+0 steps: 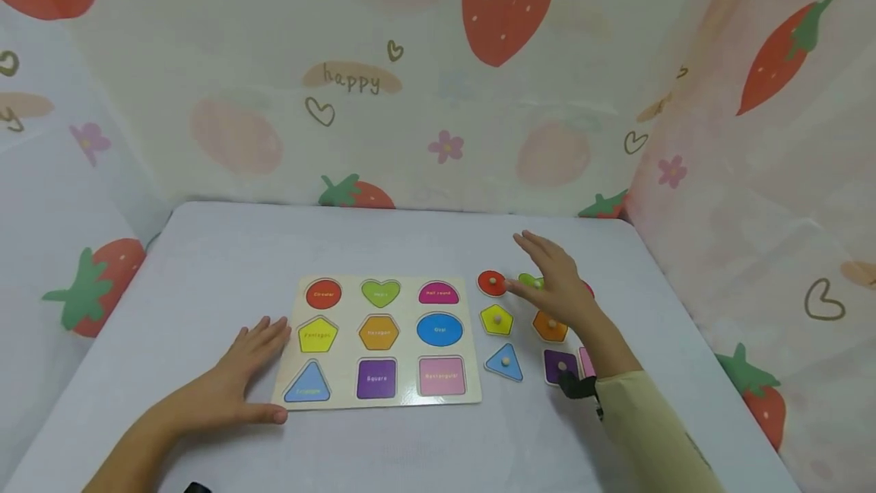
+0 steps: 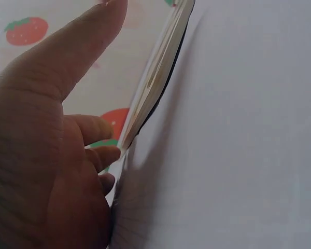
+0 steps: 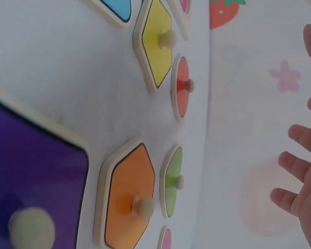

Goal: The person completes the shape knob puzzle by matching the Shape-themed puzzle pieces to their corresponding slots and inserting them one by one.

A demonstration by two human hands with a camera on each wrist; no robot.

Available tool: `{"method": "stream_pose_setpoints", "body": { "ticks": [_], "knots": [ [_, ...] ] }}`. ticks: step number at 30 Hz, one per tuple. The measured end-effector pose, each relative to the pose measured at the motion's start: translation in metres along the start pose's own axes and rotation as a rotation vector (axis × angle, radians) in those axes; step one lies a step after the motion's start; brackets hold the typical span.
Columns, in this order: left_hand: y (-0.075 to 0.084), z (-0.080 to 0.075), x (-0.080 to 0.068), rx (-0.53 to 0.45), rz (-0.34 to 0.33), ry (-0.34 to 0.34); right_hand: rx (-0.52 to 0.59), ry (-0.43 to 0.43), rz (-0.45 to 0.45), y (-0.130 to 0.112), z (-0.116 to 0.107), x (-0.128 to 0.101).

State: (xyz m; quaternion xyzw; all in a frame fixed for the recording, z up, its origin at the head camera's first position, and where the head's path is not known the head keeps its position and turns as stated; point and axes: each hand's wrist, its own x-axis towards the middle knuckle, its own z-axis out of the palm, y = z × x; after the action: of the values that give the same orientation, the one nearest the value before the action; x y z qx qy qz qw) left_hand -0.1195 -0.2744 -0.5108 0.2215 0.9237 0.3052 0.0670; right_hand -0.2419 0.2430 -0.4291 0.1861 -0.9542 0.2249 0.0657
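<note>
A cream puzzle board [image 1: 407,341] lies flat on the table, its pictured shapes coloured and labelled. Beside its left edge rests my left hand [image 1: 229,383], fingers spread, thumb near the lower corner. My right hand [image 1: 556,284] hovers over the loose knobbed pieces right of the board, fingers extended, holding nothing. The red circle [image 1: 486,284] is nearest its thumb. Around it lie the green heart [image 3: 171,161], orange hexagon [image 3: 125,181], yellow pentagon [image 1: 491,321], blue triangle [image 1: 501,369] and purple square [image 1: 553,358]. My hand and wrist partly cover the magenta piece [image 1: 590,290] and pink rectangle [image 1: 585,362].
A white cloth covers the table [image 1: 383,447]. Behind it and along both sides hangs a strawberry-print curtain [image 1: 424,112]. A black strap [image 1: 580,386] crosses my right wrist, and a small dark object [image 1: 197,488] shows at the bottom edge.
</note>
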Motion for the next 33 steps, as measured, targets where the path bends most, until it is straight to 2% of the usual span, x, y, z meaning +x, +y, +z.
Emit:
{"method": "stream_pose_setpoints", "body": {
  "ticks": [8, 16, 23, 33],
  "knots": [
    [0.0, 0.0, 0.003, 0.02, 0.017, -0.002, 0.02, -0.021, 0.028, -0.008, 0.002, 0.017],
    [0.002, 0.004, 0.003, 0.001, -0.046, -0.017, 0.022, -0.037, 0.041, -0.004, 0.014, 0.029],
    [0.004, 0.004, -0.004, 0.015, -0.052, -0.006, 0.01, -0.072, 0.055, -0.005, 0.024, 0.035],
    [0.007, 0.0, -0.001, 0.013, -0.076, -0.021, 0.007, -0.104, 0.107, 0.007, 0.035, 0.04]
  ]
}}
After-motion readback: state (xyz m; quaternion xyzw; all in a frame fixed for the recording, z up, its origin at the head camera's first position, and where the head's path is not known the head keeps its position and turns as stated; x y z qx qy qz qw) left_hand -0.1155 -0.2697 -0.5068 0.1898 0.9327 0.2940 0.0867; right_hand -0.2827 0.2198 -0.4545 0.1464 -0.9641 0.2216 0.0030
